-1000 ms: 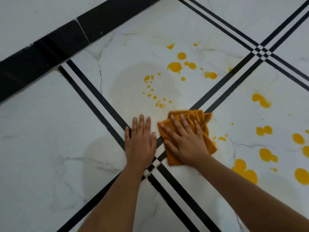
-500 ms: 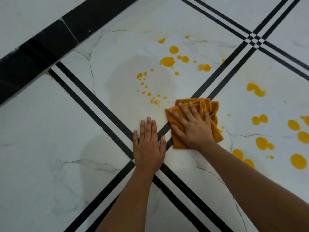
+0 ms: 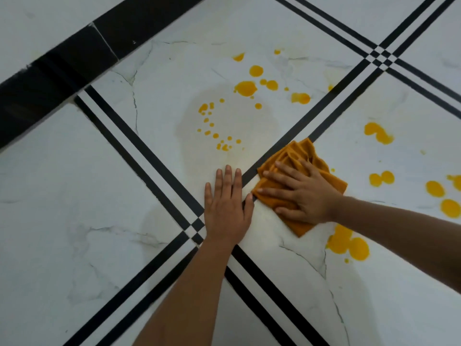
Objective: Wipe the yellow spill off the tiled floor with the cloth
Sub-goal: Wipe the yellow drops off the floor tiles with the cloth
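Your right hand — fingers spread on the cloth — just slid it up the stripes. Left hand flat; plenty of spill left.

Bare left forearm, bare right forearm

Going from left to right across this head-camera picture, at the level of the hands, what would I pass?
Black stripes → left hand flat on the floor → cloth, pressed down by the right hand → yellow blobs.
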The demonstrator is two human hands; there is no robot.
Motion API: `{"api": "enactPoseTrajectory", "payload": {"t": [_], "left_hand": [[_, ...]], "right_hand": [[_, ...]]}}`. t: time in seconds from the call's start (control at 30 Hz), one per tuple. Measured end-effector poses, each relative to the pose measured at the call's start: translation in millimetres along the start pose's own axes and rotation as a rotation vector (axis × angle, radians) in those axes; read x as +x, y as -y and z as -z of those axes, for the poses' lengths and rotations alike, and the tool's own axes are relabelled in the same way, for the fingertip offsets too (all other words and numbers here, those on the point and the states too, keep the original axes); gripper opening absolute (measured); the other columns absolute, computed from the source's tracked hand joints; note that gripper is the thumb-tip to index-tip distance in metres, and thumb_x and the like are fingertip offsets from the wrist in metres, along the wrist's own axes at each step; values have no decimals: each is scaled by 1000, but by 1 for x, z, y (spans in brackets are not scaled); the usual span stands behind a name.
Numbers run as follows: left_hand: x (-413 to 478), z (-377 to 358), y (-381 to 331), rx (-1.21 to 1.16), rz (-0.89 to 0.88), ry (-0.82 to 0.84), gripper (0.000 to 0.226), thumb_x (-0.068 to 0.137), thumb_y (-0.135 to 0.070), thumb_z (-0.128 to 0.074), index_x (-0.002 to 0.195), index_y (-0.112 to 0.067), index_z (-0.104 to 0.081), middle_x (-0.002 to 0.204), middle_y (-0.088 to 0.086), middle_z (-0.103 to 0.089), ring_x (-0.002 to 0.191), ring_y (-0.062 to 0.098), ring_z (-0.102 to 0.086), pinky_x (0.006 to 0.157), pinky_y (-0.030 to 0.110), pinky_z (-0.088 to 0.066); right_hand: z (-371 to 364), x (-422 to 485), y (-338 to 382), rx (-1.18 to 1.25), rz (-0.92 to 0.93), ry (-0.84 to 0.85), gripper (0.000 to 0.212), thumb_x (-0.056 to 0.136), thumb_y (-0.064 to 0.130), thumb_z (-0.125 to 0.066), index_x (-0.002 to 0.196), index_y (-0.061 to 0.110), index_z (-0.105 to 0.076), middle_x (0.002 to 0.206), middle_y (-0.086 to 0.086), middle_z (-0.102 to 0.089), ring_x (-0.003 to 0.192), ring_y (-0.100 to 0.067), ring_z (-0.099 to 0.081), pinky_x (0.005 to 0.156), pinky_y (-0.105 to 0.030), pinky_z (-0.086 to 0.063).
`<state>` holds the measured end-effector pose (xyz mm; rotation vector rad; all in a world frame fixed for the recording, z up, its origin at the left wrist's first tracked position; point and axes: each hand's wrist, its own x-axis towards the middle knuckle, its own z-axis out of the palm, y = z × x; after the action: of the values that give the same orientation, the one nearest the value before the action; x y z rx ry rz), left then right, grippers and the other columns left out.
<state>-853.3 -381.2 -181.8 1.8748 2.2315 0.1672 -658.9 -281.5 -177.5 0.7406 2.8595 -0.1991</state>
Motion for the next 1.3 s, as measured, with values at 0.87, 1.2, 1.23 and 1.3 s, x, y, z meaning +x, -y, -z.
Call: {"api": "enactPoseTrajectory", "payload": {"t": [0.87, 1.2, 1.23, 1.3], "left_hand": [[-3, -15, -68, 158, -516, 114, 60, 93, -39, -27, 145, -11, -30, 151, 12, -31, 139, 28, -27, 109, 49, -14], [-10, -20, -80, 118, -595, 144, 60, 93, -39, -25, 146, -12, -25, 153, 11, -26, 141, 27, -21, 112, 47, -12], [-9, -20, -82, 116, -588, 141, 60, 93, -39, -25, 146, -11, -25, 153, 11, -26, 141, 27, -21, 112, 47, -14], [-12, -21, -84, 91, -541, 144, 60, 93, -39, -25, 147, -11, -24, 153, 11, -25, 142, 27, -19, 111, 48, -15]], "right_hand": [[-27, -109, 35, 152, -640, -200, 55, 89, 61, -26, 141, 43, -29, 153, 4, -27, 143, -25, -20, 108, -58, -15], [-33, -143, 34, 136, -701, -187, 58, 88, 62, -27, 143, 41, -28, 154, 1, -25, 143, -28, -16, 109, -61, -14], [-36, -159, 44, 128, -569, -150, 58, 88, 62, -29, 142, 41, -29, 153, 1, -26, 143, -27, -17, 109, -60, -14], [-40, -176, 27, 82, -468, -138, 57, 86, 62, -31, 140, 42, -30, 152, 2, -30, 142, -26, -19, 108, -57, -14]]}}
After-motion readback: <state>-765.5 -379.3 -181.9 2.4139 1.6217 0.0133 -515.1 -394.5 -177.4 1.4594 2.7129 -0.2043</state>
